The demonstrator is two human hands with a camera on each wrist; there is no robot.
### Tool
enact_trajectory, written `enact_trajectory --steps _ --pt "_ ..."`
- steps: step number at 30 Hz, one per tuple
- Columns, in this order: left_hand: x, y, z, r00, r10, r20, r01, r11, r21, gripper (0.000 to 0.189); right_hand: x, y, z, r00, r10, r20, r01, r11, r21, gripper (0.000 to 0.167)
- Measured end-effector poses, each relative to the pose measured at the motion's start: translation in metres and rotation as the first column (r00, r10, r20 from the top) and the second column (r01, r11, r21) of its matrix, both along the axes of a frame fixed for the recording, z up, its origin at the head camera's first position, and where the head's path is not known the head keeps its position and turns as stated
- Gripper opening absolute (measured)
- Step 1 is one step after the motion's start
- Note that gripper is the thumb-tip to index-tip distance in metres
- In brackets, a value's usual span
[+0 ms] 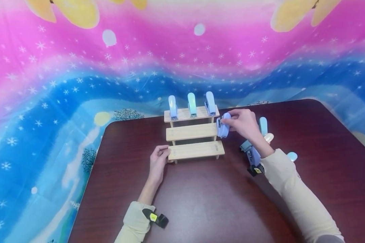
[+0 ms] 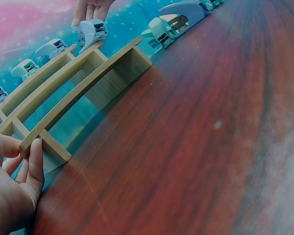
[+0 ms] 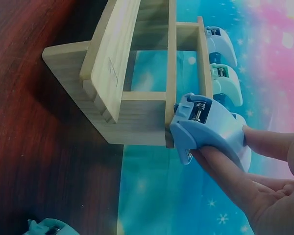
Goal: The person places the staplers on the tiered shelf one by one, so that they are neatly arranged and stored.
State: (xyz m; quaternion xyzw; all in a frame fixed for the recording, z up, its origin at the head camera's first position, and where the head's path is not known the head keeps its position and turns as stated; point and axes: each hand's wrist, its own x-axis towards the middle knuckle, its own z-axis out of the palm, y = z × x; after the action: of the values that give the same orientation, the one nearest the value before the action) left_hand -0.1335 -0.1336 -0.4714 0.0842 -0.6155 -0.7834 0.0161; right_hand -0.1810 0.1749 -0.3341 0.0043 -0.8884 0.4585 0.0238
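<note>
My right hand (image 1: pixel 246 123) pinches a lavender-blue stapler (image 1: pixel 223 127) between thumb and fingers. That stapler is at the right end of the middle tier of a three-tier wooden rack (image 1: pixel 191 132); in the right wrist view it overlaps the end of that board. At the rack's front left corner, my left hand (image 1: pixel 159 160) grips the end of the lowest board (image 2: pixel 83 93) between thumb and fingers. Along the top tier stand a pale blue stapler (image 1: pixel 172 107), a mint stapler (image 1: pixel 192 104) and a lavender stapler (image 1: pixel 210 103). Bare wood shows on the two lower boards.
Right of the rack, partly behind my right forearm, lie more staplers: a teal one (image 1: pixel 263 125), a cream one (image 1: pixel 269 137), a lavender one (image 1: pixel 253 156) and a light blue one (image 1: pixel 292 156). A printed cloth (image 1: pixel 182 50) hangs behind the dark wooden table (image 1: pixel 207 199).
</note>
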Motion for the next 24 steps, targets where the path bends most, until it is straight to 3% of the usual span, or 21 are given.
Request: enact_trajectory --steps 9,17,24 --pt "0.0 0.0 -0.001 1.0 -0.004 -0.005 0.004 1.0 0.005 0.025 -0.003 -0.008 -0.002 1.0 -0.021 -0.021 0.023 0.997 0.068 0.043" --pt "0.001 0.0 0.001 1.0 0.002 -0.007 -0.002 1.0 0.017 0.022 -0.004 -0.012 -0.005 0.994 0.002 -0.113 0.016 0.987 0.16 0.038" --pt "0.0 0.001 0.001 1.0 0.009 -0.005 -0.009 1.0 0.01 0.02 -0.005 -0.015 -0.005 0.995 0.033 -0.097 -0.024 0.995 0.096 0.032"
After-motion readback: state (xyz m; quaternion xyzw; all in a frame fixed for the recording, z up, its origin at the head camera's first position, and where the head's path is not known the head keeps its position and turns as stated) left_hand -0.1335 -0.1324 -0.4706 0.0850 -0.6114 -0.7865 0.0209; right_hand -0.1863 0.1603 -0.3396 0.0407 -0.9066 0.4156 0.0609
